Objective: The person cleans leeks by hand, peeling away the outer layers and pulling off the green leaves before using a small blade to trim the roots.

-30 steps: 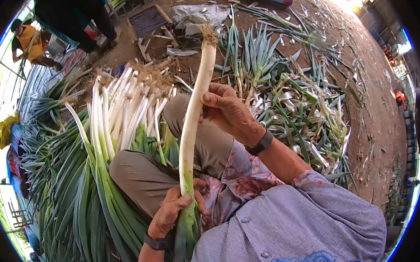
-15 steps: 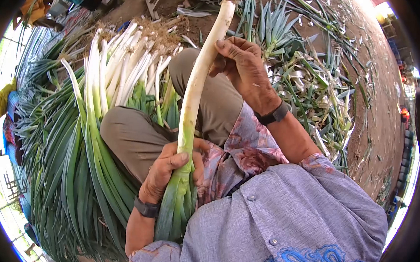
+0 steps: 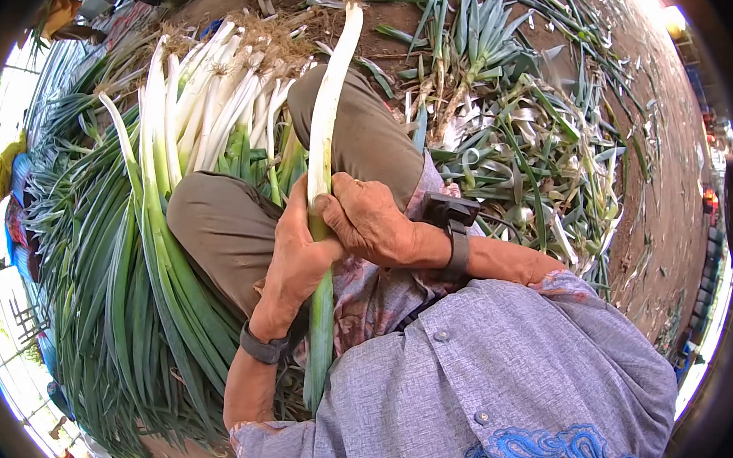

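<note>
A long leek (image 3: 332, 98) stands upright over my lap, its white shank and roots pointing away and its green leaves hanging toward my shirt. My left hand (image 3: 293, 253) is closed around the leek where white turns to green. Against it, my right hand (image 3: 372, 220) is closed at the same part of the stalk, thumb and bent fingers pressed together. What lies between the right fingertips is partly hidden, though they touch the leek. Dark bands circle both wrists.
A large heap of leeks (image 3: 127, 250) lies on the left, roots away from me. Stripped leaves and peelings (image 3: 537, 154) cover the ground on the right. Brown soil (image 3: 655, 205) stretches beyond them. My bent knees (image 3: 217, 216) are beside the leek heap.
My right hand has come down from the upper white shank to beside my left hand. The leek's root end has shifted left, and fewer leaves show below the left hand.
</note>
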Demonstrator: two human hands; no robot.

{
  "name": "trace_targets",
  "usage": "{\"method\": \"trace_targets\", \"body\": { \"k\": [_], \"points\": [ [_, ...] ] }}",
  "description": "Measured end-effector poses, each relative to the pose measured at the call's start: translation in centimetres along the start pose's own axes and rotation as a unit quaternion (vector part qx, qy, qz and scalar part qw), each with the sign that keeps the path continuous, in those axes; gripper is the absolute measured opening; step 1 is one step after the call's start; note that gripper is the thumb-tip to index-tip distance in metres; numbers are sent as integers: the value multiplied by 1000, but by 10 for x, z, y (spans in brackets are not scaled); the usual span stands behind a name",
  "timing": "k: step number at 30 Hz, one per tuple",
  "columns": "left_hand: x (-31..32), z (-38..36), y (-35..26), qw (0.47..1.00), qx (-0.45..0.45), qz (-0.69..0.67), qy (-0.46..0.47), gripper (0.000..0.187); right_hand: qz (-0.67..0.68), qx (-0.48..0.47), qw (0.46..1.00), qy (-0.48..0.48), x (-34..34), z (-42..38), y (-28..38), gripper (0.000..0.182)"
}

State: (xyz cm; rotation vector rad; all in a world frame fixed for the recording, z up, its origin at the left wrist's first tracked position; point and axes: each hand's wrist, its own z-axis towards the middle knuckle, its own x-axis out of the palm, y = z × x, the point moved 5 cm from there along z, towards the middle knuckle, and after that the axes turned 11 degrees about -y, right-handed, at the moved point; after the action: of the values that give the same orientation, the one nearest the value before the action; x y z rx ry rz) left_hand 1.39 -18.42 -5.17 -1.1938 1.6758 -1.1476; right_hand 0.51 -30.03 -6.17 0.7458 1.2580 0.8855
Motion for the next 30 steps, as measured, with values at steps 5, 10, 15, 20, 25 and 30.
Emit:
{"method": "trace_targets", "body": {
  "k": [5,10,15,20,25,30],
  "points": [
    [11,-5,-13,990,-65,-118,53,72,32,-125,986,-104,-12,1,4,17],
    [15,-12,-24,953,-138,-254,94,79,107,-112,980,-126,-23,9,3,14],
    [5,-17,-31,938,-131,-315,67,89,-118,-150,959,-212,-98,0,-70,14],
    [-14,-12,-30,940,-106,-324,-3,91,2,120,970,-211,-207,-59,-280,17],
    [-15,-10,-34,945,-94,-313,-4,90,-437,69,871,-214,-240,-52,-232,19],
    [1,-20,-33,944,-116,-305,42,89,-20,100,962,-253,-190,38,-97,56]
  ]
}}
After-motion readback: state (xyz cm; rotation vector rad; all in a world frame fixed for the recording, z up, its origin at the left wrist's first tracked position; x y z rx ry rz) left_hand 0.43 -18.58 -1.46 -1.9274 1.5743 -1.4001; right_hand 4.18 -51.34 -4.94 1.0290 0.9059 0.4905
